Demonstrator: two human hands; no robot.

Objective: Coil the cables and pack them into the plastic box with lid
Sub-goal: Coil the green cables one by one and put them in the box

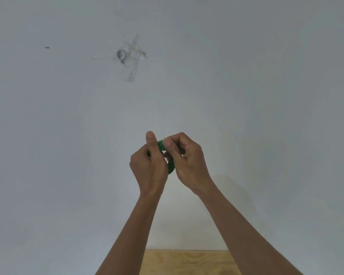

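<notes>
Together, left hand (pixel 149 167), right hand (pixel 189 161) pinching green cable (pixel 171 165)

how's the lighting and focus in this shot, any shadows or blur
Head view: soft, even light on the wall; a faint shadow beside the right hand; the left hand and green cable look slightly soft; forearms splay wide toward the frame's bottom.

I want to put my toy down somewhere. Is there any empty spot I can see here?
Only a strip of wooden table shows, at the bottom between the two forearms, and it looks bare. Higher up is crowded: the left hand and right hand both grip the green cable. Behind is wall with a taped hook.
</notes>
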